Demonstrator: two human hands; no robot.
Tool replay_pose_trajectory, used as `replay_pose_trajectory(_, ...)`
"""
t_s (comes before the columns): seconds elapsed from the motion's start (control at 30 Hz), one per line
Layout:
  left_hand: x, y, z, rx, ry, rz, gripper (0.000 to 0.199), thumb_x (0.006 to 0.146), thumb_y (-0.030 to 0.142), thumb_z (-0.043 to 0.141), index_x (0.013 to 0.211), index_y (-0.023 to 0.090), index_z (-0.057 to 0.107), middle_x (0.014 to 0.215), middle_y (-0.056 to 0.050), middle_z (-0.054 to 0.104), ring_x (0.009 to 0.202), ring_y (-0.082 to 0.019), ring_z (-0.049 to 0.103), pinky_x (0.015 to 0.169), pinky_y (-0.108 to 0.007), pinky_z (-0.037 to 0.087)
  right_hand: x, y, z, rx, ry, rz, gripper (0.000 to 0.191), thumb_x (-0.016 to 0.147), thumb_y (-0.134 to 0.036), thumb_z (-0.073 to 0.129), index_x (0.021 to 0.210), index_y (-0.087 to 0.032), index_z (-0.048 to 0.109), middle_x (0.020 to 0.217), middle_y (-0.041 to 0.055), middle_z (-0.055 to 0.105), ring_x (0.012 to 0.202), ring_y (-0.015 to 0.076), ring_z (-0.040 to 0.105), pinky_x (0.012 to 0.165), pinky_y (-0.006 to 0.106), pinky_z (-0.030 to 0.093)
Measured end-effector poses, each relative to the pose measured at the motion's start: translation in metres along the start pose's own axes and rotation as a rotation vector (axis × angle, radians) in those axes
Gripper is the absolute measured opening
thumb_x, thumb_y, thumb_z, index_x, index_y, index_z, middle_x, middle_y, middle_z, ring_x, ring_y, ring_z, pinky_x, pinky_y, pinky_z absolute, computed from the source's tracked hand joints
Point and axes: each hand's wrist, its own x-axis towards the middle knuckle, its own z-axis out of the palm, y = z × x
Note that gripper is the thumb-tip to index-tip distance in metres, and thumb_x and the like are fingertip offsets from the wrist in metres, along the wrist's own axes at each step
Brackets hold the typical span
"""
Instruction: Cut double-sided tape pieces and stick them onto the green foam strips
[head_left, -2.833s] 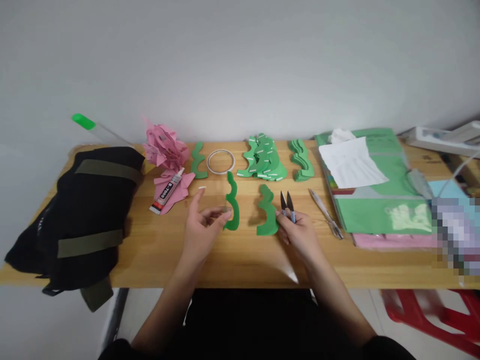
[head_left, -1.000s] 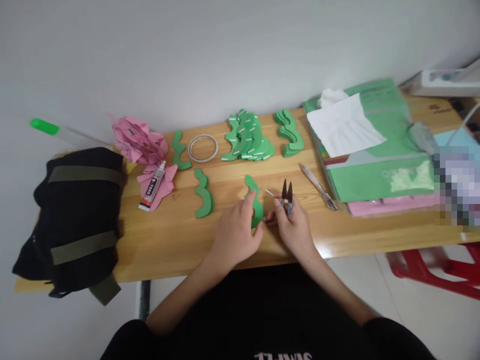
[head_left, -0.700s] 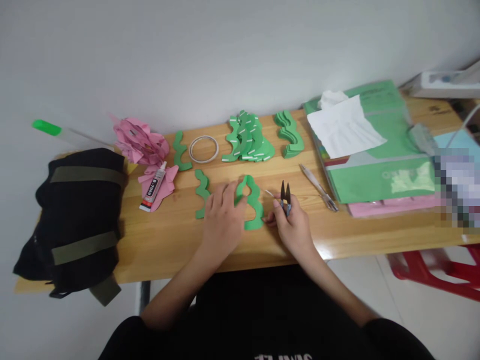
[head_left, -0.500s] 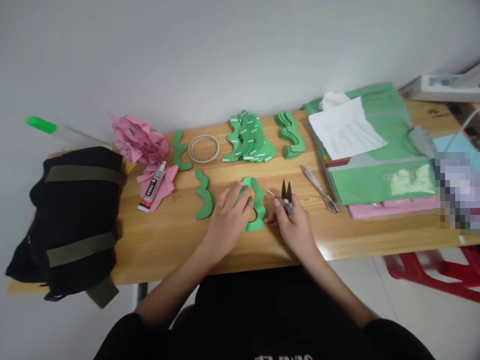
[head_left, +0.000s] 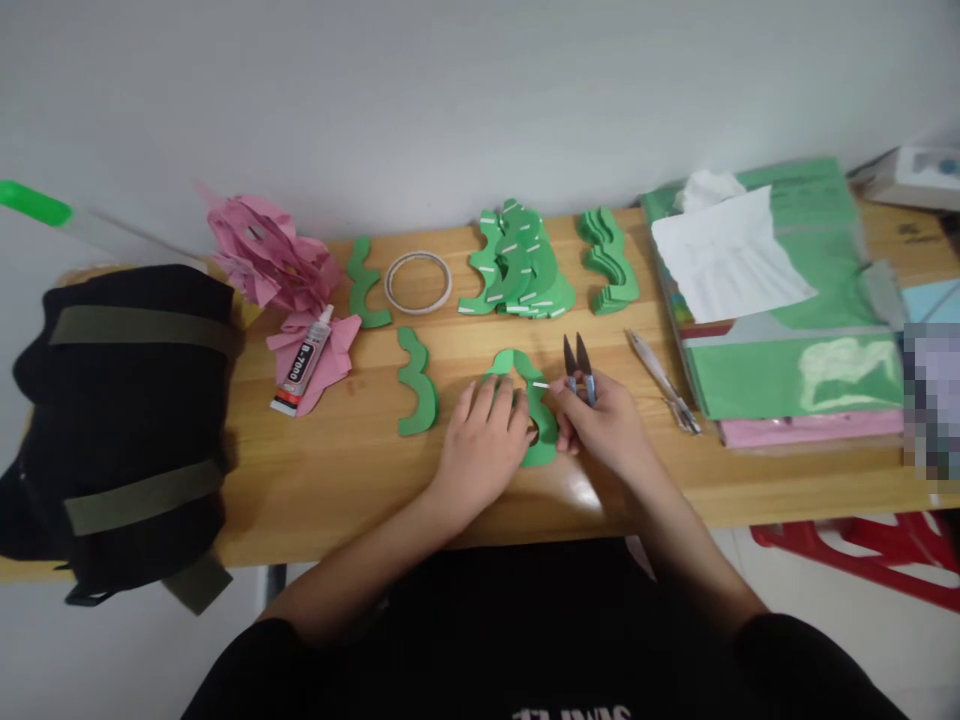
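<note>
My left hand (head_left: 484, 440) lies flat with spread fingers over wavy green paper pieces (head_left: 546, 425) near the table's front edge. My right hand (head_left: 600, 415) is closed around small dark-bladed scissors (head_left: 578, 358), whose blades point away from me. At its fingertips a short white strip (head_left: 540, 385) touches the right part of the green paper. Left of my left hand lies a single wavy green piece (head_left: 418, 385). Behind are a tape roll (head_left: 418, 307), an overlapping pile of green pieces with white strips (head_left: 525, 265) and a neat green stack (head_left: 611, 260).
On the left are a black bag (head_left: 142, 400), pink paper petals (head_left: 274, 255) and a glue tube (head_left: 304, 365). Another green piece (head_left: 363, 285) lies beside the tape roll. To the right are a pen (head_left: 660, 380) and green packages (head_left: 795, 370) under white paper (head_left: 731, 255).
The white strip at my right fingertips now meets the right side of the green paper. The camera view has shifted, and most things appear displaced. Both hands appear a little further right.
</note>
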Motion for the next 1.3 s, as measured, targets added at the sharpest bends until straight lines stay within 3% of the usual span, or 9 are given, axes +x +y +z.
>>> replay_pose_trajectory(0.23, -0.001, 0.001, 0.003, 0.028, 0.051, -0.008, 0.028, 0.095, 0.02, 0.047, 0.113, 0.011, 0.067, 0.125, -0.018, 0.067, 0.116, -0.031, 0.062, 0.097, -0.045, 0.048, 0.012, -0.004, 0.002, -0.27, -0.028, 0.0, 0.015, 0.086, -0.029, 0.052, 0.073, -0.023, 0.046, 0.037, -0.007, 0.052, 0.029, 0.0146, 0.054, 0.033, 0.022, 0.04)
replay_pose_trajectory(0.87, -0.004, 0.001, 0.007, -0.027, 0.039, -0.022, 0.033, 0.094, 0.015, 0.043, 0.118, 0.011, 0.064, 0.13, -0.018, 0.064, 0.12, -0.032, 0.06, 0.098, -0.048, 0.047, 0.014, -0.008, 0.004, -0.384, -0.028, -0.043, 0.02, 0.087, -0.024, 0.05, 0.07, -0.026, 0.04, 0.035, -0.0082, 0.052, 0.028, 0.0146, 0.054, 0.037, 0.025, 0.042)
replay_pose_trajectory(1.1, 0.002, 0.001, 0.004, -0.005, 0.066, -0.034, 0.032, 0.096, 0.034, 0.048, 0.111, 0.013, 0.066, 0.122, -0.018, 0.068, 0.113, -0.03, 0.063, 0.095, -0.046, 0.048, 0.015, -0.008, 0.005, -0.39, -0.019, -0.015, 0.021, 0.086, -0.023, 0.051, 0.07, -0.027, 0.038, 0.035, -0.0073, 0.051, 0.026, 0.0165, 0.053, 0.036, 0.028, 0.043)
replay_pose_trajectory(1.3, 0.002, 0.003, 0.006, -0.027, 0.028, -0.064, 0.033, 0.096, 0.035, 0.048, 0.116, 0.013, 0.065, 0.125, -0.018, 0.066, 0.117, -0.03, 0.06, 0.1, -0.046, 0.045, 0.016, -0.008, 0.005, -0.366, -0.025, -0.023, 0.021, 0.086, -0.023, 0.05, 0.07, -0.028, 0.038, 0.034, -0.0077, 0.051, 0.024, 0.0158, 0.05, 0.031, 0.026, 0.04)
